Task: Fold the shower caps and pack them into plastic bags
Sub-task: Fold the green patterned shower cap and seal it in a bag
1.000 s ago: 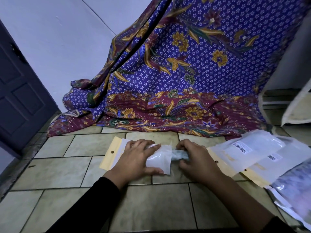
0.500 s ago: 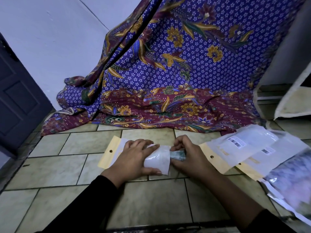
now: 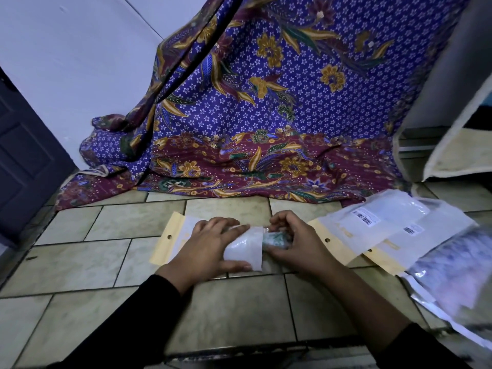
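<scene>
Pressing glossy plastic bag (image 3: 243, 253) flat with left hand (image 3: 209, 245), fingers straight, right hand (image 3: 296, 245) fingers pinching crumpled shower cap (image 3: 275, 238)

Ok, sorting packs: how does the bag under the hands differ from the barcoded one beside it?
The left hand presses the held bag; the barcoded bag lies untouched. A shower cap, gripped by the right hand, sticks out of the held bag; none from the barcoded bag. Both have tan punched headers.
</scene>
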